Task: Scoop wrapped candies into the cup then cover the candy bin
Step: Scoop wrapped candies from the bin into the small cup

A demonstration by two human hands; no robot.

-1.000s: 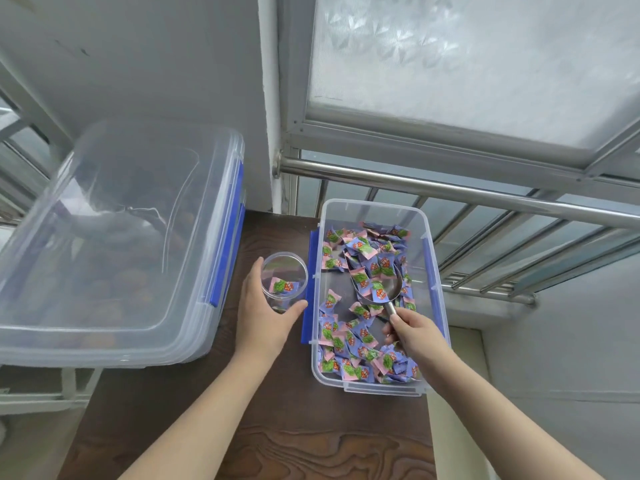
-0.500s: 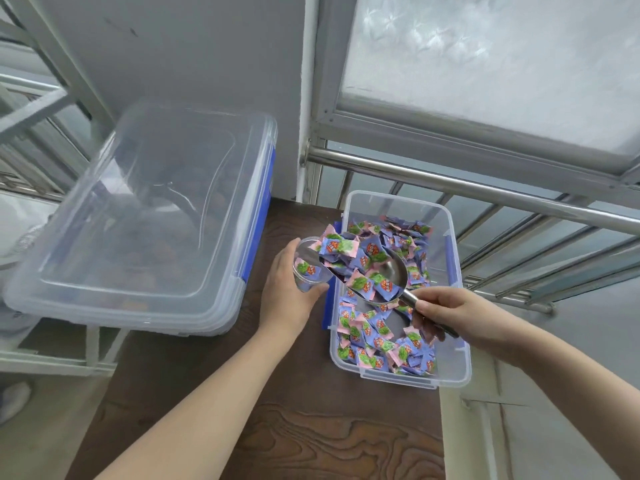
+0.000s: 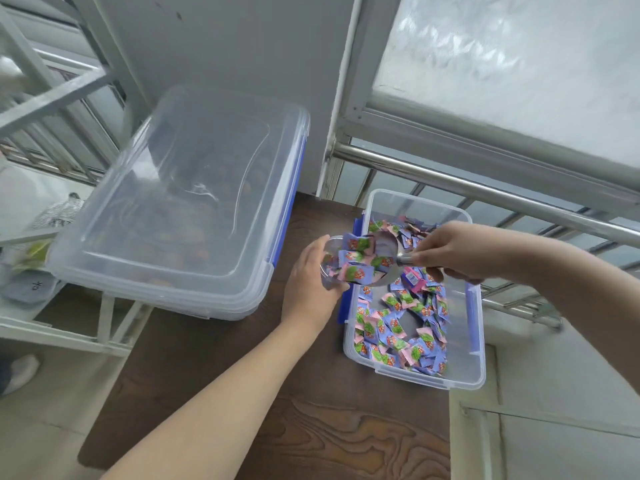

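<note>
My left hand (image 3: pixel 311 282) grips a small clear plastic cup (image 3: pixel 329 261), held just left of the candy bin. A metal scoop (image 3: pixel 381 261) loaded with several purple, pink and green wrapped candies is tipped over the cup's mouth, and my right hand (image 3: pixel 464 251) holds it by the handle. The open clear candy bin (image 3: pixel 464 372) with blue latches sits on the dark wooden table (image 3: pixel 311 427), with many wrapped candies (image 3: pixel 398 330) lying in it. No lid for this bin is in view.
A large closed clear storage box (image 3: pixel 180 209) with blue latches stands on the table's left side. A steel rail (image 3: pixel 485 188) and window bars run behind the bin. A white metal rack (image 3: pixel 41 98) stands far left. The table's right edge lies just past the bin.
The scoop rose out of the bin full of candies and swung left over the cup. My left hand lifted the cup toward it. The camera shifted left.
</note>
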